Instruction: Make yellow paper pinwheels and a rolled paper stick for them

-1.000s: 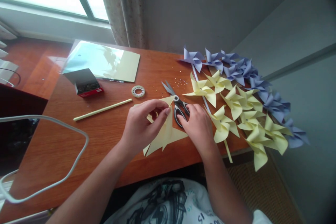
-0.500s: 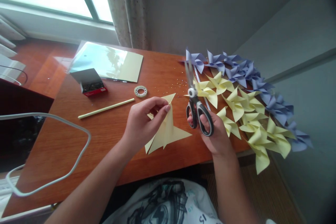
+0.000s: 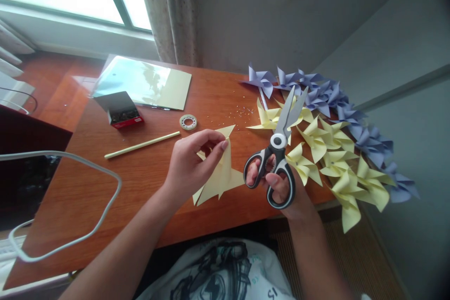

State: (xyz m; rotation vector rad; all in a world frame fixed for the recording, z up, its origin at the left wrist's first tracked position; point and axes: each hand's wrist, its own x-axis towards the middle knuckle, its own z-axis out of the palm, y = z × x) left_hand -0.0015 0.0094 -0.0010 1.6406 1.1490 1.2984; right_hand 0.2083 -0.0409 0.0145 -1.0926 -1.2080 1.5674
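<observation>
Between thumb and fingers, my left hand [image 3: 197, 159] pinches the top of a pale yellow paper pinwheel [image 3: 220, 178], cut into points and partly folded. Part of that paper is hidden behind the hand. My right hand [image 3: 281, 185] has its fingers through the loops of black-and-grey scissors [image 3: 279, 143]. The scissor blades are slightly apart and point up and away from me, clear of the paper in my left hand. Behind the blades lie yellow pinwheels [image 3: 316, 140].
Purple pinwheels [image 3: 316, 96] line the table's right side. A yellow paper stick [image 3: 142, 145], a tape roll [image 3: 188, 122], an open red-and-black box [image 3: 123, 111] and a clear folder [image 3: 140, 82] lie to the left. Tiny bits [image 3: 242, 113] are scattered mid-table. A white cable [image 3: 112, 197] loops at the left.
The scissors have swung to the right and closer to me, their blades turning from edge-on to broadside and showing a gap. My left hand stays on the yellow paper.
</observation>
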